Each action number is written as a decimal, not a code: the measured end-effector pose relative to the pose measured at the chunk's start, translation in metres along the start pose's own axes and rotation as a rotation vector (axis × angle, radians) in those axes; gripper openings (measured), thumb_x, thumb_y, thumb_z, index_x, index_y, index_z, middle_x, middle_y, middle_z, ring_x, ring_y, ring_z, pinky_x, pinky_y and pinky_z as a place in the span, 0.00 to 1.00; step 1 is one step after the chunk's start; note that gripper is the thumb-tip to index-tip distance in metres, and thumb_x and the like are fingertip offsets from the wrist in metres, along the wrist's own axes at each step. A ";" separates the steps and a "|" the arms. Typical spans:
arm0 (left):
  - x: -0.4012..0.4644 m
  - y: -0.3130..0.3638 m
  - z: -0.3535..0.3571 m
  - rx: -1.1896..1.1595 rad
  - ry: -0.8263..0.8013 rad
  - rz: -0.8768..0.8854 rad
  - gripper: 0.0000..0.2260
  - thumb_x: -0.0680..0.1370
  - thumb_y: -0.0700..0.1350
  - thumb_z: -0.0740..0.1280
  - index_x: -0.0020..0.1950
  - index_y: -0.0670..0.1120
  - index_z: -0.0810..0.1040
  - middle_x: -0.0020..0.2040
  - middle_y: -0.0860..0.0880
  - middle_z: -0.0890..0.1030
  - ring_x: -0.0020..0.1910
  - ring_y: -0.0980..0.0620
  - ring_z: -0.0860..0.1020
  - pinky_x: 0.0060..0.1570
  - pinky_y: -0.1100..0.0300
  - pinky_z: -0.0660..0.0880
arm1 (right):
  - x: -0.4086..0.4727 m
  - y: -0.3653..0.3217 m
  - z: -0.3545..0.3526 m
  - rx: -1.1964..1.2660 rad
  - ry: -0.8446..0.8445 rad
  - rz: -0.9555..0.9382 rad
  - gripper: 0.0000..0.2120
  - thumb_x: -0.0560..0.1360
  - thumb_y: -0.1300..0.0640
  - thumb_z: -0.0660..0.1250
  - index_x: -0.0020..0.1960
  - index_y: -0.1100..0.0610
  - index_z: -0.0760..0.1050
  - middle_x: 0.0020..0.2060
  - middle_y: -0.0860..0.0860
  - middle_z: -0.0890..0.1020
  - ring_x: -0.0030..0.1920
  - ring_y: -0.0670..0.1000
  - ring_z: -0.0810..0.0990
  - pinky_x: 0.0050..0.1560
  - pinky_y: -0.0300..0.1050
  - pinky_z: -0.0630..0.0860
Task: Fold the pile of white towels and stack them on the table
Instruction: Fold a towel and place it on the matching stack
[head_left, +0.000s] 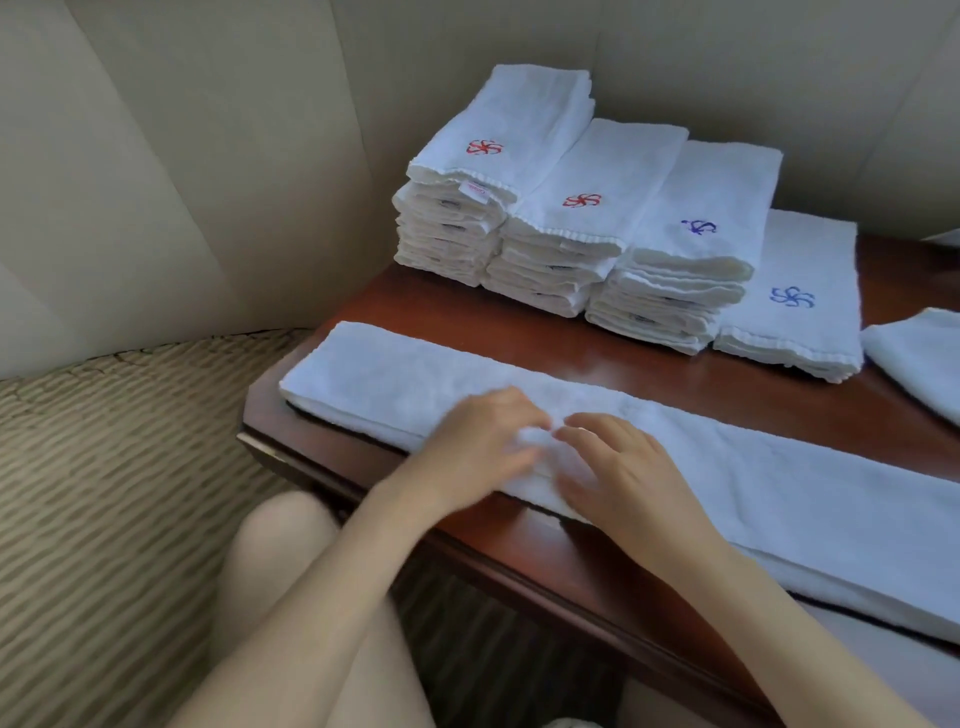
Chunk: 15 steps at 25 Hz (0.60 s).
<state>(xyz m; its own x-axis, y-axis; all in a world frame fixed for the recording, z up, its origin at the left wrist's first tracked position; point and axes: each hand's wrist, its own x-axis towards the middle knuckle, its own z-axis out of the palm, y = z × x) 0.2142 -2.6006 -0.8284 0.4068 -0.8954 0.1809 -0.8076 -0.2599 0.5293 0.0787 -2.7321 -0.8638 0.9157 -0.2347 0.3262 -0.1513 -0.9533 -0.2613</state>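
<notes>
Both hands, left hand (478, 441) and right hand (623, 473), press flat with fingers released on the long towel (779, 483). It lies along the worktop (649, 358) edge. Folded stacks (561, 228) sit behind the towel.

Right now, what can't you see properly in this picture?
- Long towel: its right end is cut off by the head view's edge.
- Towel at the right edge: mostly out of frame.
- Small tags on the stacked towels: too small to read.
- Left hand and right hand: fingertips blurred.

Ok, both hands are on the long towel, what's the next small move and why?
Probably fold one end over the middle. The towel lies as a long narrow strip along the table edge, both hands resting flat at its centre, while the stacks behind are much shorter.
</notes>
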 end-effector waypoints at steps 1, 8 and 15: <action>0.003 0.016 0.013 0.000 -0.075 0.074 0.15 0.74 0.45 0.67 0.60 0.45 0.78 0.56 0.48 0.79 0.55 0.49 0.76 0.57 0.59 0.70 | -0.010 0.004 -0.007 -0.040 0.026 0.012 0.20 0.62 0.57 0.74 0.54 0.56 0.79 0.53 0.52 0.81 0.51 0.55 0.82 0.48 0.49 0.77; 0.003 0.023 0.037 -0.011 -0.167 0.045 0.14 0.76 0.39 0.65 0.62 0.47 0.75 0.54 0.55 0.71 0.56 0.57 0.70 0.57 0.64 0.67 | -0.058 0.029 -0.017 -0.010 0.176 0.137 0.14 0.63 0.63 0.72 0.49 0.56 0.79 0.49 0.50 0.82 0.47 0.56 0.82 0.43 0.46 0.76; -0.019 0.024 0.035 0.194 0.189 0.258 0.11 0.73 0.37 0.58 0.46 0.43 0.80 0.42 0.49 0.76 0.41 0.53 0.72 0.42 0.61 0.71 | -0.069 0.022 -0.028 -0.009 0.388 0.047 0.12 0.74 0.59 0.60 0.47 0.57 0.82 0.43 0.50 0.82 0.41 0.52 0.77 0.37 0.44 0.73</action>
<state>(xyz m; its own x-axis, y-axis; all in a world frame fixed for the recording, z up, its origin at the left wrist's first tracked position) 0.1716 -2.6023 -0.8482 0.2366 -0.8627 0.4469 -0.9523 -0.1147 0.2827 0.0019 -2.7424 -0.8663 0.6989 -0.3312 0.6339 -0.1945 -0.9409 -0.2773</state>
